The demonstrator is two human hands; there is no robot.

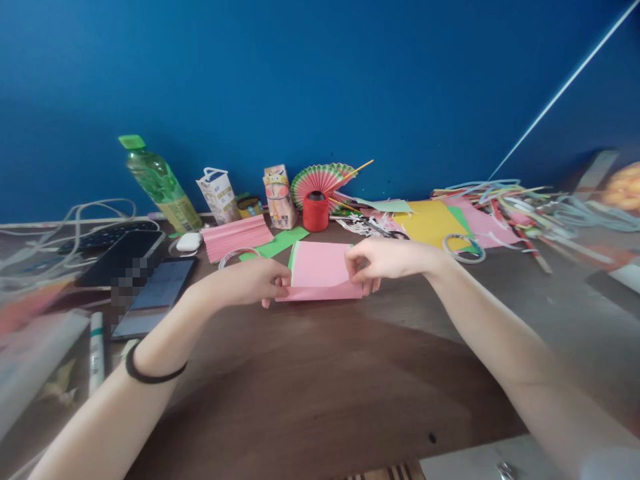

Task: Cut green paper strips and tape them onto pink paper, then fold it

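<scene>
A pink paper sheet (320, 270) lies on the brown table (320, 373), with a green edge showing along its left side. My left hand (255, 280) pinches the sheet's left edge, fingers closed on it. My right hand (380, 260) pinches the right edge, thumb on top. Both forearms reach in from the near corners; a black band circles my left wrist.
Behind the sheet lie a pleated pink paper (236, 237), a red thread spool (316, 211), a paper fan (320, 179), a green bottle (160, 183) and small cartons. Two phones (150, 293) lie left, cables beyond. Yellow paper (431, 223), tape ring (463, 248) and paper strips lie right.
</scene>
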